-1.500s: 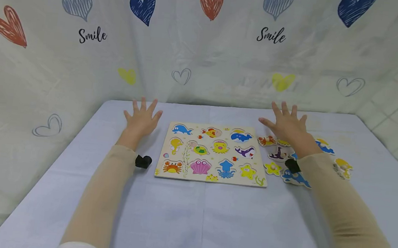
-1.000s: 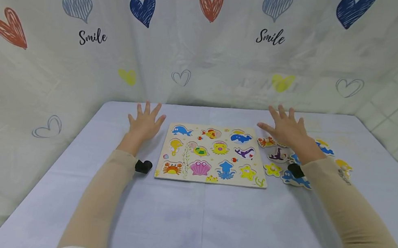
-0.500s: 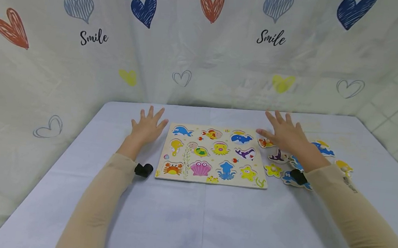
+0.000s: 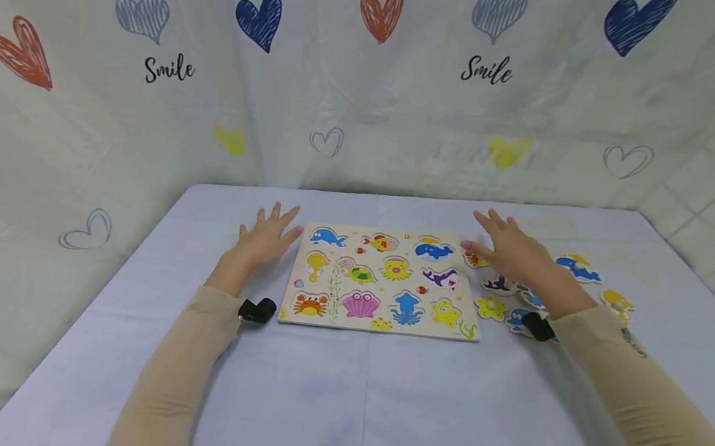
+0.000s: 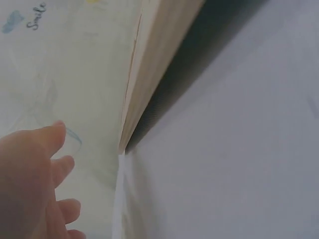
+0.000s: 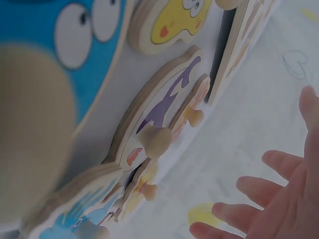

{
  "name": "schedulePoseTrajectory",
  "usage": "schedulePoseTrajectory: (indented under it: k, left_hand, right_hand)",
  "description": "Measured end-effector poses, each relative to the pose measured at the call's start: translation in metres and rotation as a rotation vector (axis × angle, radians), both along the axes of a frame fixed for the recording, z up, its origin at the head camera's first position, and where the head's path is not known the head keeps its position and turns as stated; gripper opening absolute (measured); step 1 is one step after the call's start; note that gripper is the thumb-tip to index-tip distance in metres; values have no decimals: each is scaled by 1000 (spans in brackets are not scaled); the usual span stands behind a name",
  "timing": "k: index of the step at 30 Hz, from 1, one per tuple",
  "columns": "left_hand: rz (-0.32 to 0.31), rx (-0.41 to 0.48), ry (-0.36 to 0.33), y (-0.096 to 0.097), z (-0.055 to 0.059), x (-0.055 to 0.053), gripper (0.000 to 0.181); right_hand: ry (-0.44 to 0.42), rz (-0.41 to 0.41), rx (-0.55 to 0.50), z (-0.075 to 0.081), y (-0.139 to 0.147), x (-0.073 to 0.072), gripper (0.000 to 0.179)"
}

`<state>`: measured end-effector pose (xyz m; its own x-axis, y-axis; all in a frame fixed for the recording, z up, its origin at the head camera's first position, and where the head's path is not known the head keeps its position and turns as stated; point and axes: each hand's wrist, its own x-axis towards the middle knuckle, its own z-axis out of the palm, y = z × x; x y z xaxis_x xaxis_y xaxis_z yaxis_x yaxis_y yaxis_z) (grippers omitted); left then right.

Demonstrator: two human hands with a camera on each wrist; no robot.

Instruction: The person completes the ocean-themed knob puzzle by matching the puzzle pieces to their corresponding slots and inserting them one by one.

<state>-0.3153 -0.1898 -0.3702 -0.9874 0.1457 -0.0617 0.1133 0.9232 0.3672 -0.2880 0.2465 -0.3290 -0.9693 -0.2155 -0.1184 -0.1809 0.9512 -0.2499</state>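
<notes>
- Head view: we see the left hand (image 4: 262,242) with its fingers spread, pinching nothing, the thumb just beside the far left corner of the picture board (image 4: 385,286).
- The right hand (image 4: 516,254) likewise has spread fingers and grips nothing; its thumb is near the board's far right corner, by the crab piece (image 4: 475,261). We cannot tell whether either hand touches the cloth.
- The board lies flat between the hands, long side toward the person, presumably so that both hands reach it and its sea animals read upright.
- Just right of the board we find loose pieces gathered close, among them the starfish piece (image 4: 490,307) and the whale piece (image 4: 579,268); the grouping looks meant to leave the board's face uncovered. The right forearm hides some.
- On the purple piece (image 6: 158,112) a round knob (image 6: 158,142) stands outward from the picture side, which we judge makes it easy to pinch.
- Beneath everything we see a white cloth (image 4: 310,402), and behind it a heart-printed sheet (image 4: 403,110).
</notes>
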Motion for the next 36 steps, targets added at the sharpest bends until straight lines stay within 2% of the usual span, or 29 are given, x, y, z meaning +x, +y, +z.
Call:
schedulePoseTrajectory:
  k: [5,12,20,26,36]
  left_hand:
    - [-47,26,-36,-6,-7,-1,66]
    - [-107,68,-52,-11,-15,0,66]
    - [-130,64,-110,-14,-20,1,67]
    - [-154,24,-112,-13,-21,0,66]
    - [-151,5,-106,-14,-25,-1,66]
  right_hand:
    - [-43,0,-41,0,1,1,82]
    - [-61,-33,-77,-1,1,0,76]
    - [-49,-8,-139,-5,7,-5,58]
    - [-59,-21,-149,-7,9,-10,46]
    - [-108,-37,-173,-11,11,-20,33]
